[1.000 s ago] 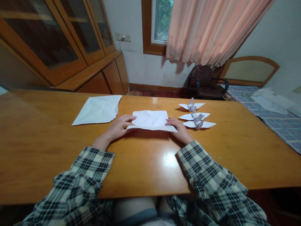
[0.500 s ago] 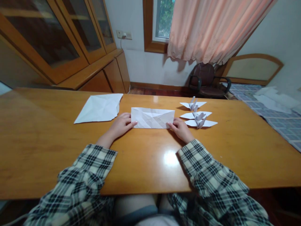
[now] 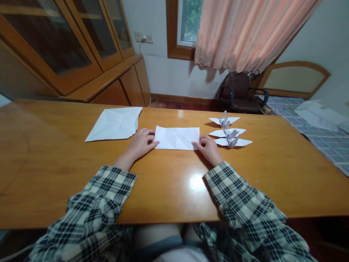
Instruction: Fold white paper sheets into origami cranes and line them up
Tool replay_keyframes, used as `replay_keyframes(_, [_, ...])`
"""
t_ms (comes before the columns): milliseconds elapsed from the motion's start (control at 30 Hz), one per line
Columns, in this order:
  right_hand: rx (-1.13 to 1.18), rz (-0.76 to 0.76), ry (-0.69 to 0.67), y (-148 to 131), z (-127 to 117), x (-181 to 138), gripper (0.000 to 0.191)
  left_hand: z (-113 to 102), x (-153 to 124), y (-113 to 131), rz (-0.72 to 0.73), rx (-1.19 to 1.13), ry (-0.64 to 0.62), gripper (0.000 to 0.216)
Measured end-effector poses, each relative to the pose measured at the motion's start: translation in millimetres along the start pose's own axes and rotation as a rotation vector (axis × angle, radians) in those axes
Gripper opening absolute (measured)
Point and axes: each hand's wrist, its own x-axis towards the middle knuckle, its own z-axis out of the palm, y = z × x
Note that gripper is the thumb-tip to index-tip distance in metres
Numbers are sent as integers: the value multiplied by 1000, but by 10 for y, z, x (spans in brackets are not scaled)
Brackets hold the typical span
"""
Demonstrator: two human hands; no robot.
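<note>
Between my two hands is a sheet of white paper, folded into a wide rectangle and marked with diagonal creases. My left hand pinches its left end, thumb on the near face and fingers behind. At the right end my right hand grips the lower corner in the same way. Three folded paper cranes with spread wings sit just beyond my right hand: a far crane, a middle crane and a near crane. Past my left hand lies a creased white sheet, spread out.
The wooden table carries all the paper. Behind it stand a glass-fronted cabinet on the left and a brown armchair under a pink curtain. A bed with checked cover is at the right.
The paper rectangle looks narrower, and its face shows fewer creases. My hands have come slightly closer together, still holding its ends. The cranes and the spread sheet stay where they were.
</note>
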Motion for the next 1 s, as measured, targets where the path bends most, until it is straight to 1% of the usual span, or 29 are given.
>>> replay_keyframes(133, [-73,2,20,-18,16,10,40,3,-1,25,-26,-15,-1,28])
replay_keyframes(200, [-111,1,13,-26,21,15,38,-6,3,57,-51,-13,30,20])
replay_keyframes(267, [-132,-11,0,-31,29,16,37,-12,12,111,-58,7,67,17])
replay_keyframes(367, [-148,-17,-1,-31,44,8,32,12,35,245,10,42,68,12])
replay_keyframes(500, [-149,-14,44,-36,61,-12,17,120,68,479,141,54,0,28])
replay_keyframes(567, [-154,-27,57,-42,67,-20,12,193,79,578,193,44,-57,36])
replay_keyframes(667, [-167,-70,33,-43,81,-27,14,290,85,674,187,85,-89,42])
replay_keyframes(767, [-206,-126,-19,-28,103,-30,22,345,88,718,147,142,-106,40])
replay_keyframes(900, [-283,-178,-88,-19,114,-29,35,365,89,737,100,170,-163,42])
replay_keyframes(1000, [-338,-191,-142,-53,95,-31,38,362,89,736,78,168,-189,43])
